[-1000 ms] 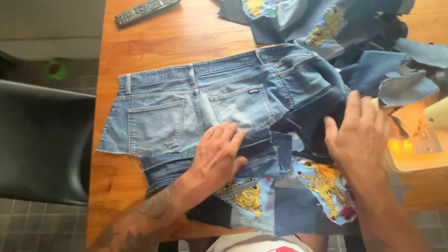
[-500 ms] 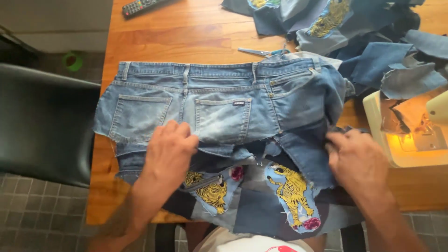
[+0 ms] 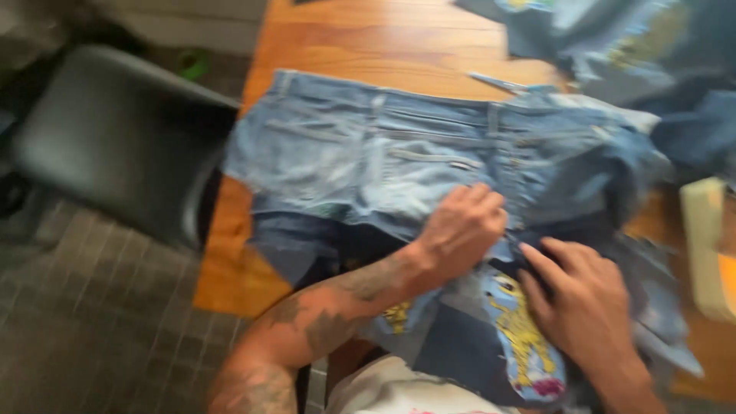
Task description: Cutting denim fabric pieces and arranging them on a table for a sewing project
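Two hands worked one garment. Denim shorts lay flat on the wooden tabletop, waistband away from the person. Left hand pressed the lower hem, fingers curled, grip unclear through blur. Right hand rested open on the embroidered patch — a smoothing step, apparently. Bare tabletop lay beyond the waistband; a chair crowded the left edge.

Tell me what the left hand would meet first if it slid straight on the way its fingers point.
The left hand lies on the light blue denim shorts, fingers pointing up and right. Going straight on, it would probably cross more of that denim toward the waistband; the picture is blurred, so depth is unsure.
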